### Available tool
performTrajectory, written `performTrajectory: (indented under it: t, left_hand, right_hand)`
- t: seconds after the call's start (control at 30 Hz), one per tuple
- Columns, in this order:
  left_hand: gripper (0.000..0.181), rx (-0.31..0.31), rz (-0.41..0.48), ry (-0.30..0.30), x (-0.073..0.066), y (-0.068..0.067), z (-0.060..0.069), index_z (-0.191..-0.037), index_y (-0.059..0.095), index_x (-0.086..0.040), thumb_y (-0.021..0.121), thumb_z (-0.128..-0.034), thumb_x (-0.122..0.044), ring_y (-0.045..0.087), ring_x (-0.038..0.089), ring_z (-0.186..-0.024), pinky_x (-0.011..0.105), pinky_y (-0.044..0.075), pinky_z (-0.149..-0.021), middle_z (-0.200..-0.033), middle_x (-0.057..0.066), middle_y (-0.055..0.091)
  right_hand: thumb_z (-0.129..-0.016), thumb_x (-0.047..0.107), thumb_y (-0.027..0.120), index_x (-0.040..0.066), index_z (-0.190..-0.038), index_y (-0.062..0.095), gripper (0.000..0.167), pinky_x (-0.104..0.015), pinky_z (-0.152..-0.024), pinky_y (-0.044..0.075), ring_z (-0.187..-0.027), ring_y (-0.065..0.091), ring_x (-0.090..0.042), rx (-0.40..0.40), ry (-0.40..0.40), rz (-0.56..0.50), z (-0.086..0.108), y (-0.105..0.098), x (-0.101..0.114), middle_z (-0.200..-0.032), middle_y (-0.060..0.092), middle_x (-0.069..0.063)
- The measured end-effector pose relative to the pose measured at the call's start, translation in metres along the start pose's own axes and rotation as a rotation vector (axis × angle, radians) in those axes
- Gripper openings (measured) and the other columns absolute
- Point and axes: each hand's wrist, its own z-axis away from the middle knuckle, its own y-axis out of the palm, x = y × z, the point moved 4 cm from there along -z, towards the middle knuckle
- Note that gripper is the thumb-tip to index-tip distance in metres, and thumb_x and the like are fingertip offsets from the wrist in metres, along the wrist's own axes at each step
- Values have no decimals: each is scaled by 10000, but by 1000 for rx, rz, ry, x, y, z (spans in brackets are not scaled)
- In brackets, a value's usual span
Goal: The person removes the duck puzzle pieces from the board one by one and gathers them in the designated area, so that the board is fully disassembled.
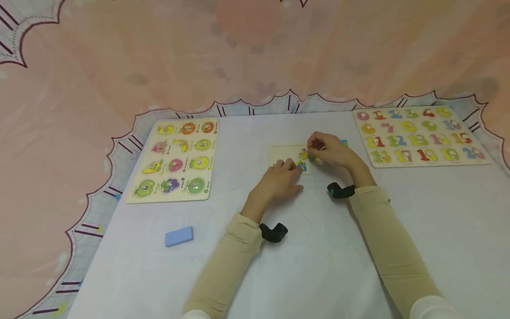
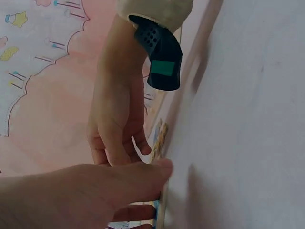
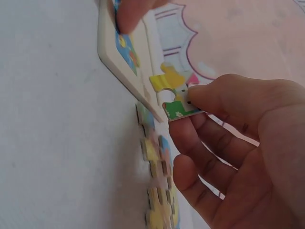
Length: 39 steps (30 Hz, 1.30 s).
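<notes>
A small wooden jigsaw tray lies at the middle of the table. My left hand rests over its near edge, fingertips touching a blue-and-yellow jigsaw piece set in the tray. Between thumb and fingers, my right hand pinches another jigsaw piece, green, yellow and white, at the tray's right side. Several loose jigsaw pieces lie beside the tray, mostly hidden behind my right hand in the head view. The left wrist view shows my left hand close to the right one.
A fruit puzzle board lies at the left and a number puzzle board at the right. A blue block sits at the near left. Patterned cloth hangs behind the white table.
</notes>
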Motion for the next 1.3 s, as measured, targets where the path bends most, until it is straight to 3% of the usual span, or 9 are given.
performTrajectory:
  t: [0.3, 0.4, 0.63, 0.93, 1.3]
  left_hand:
    - [745, 111, -72, -55, -15, 3, 6, -1496, 273, -121, 542, -910, -493, 321, 267, -1344, 441, 363, -1071, -1486, 66, 318]
    - [768, 129, -82, -64, -17, 3, 7, -1508, 235, -123, 537, -911, -501, 297, 265, -1364, 435, 338, -1094, -1514, 61, 284]
    - [772, 140, -79, -78, -17, 4, 9, -1512, 217, -115, 526, -917, -497, 279, 268, -1373, 427, 306, -1117, -1521, 66, 267]
    - [776, 148, -88, -87, -17, 4, 10, -1517, 198, -122, 517, -920, -501, 250, 262, -1394, 427, 276, -1134, -1537, 62, 242]
    - [785, 152, -77, -86, -17, 8, 9, -1523, 172, -129, 505, -924, -511, 216, 272, -1416, 446, 251, -1143, -1556, 64, 204]
  right_hand:
    - [-937, 197, 581, 70, -1025, 616, 158, -287, -711, 457, -882, 568, -230, 15, 94, -3, 11, -20, -18, -1047, 619, -107]
    - [-942, 213, 574, 76, -1029, 615, 168, -304, -765, 455, -927, 580, -237, 7, 126, 2, 15, -27, -23, -1056, 605, -98]
    - [-942, 259, 570, 57, -1068, 595, 239, -390, -910, 414, -1049, 559, -270, 2, 179, -10, 23, -40, -29, -1118, 592, -134]
    - [-941, 261, 575, 57, -1094, 583, 256, -294, -752, 440, -909, 536, -224, 5, 246, -17, 29, -47, -35, -1025, 600, -99]
    - [-941, 304, 571, 63, -1121, 580, 301, -303, -749, 432, -922, 545, -238, 24, 283, 26, 35, -55, -43, -1040, 611, -130]
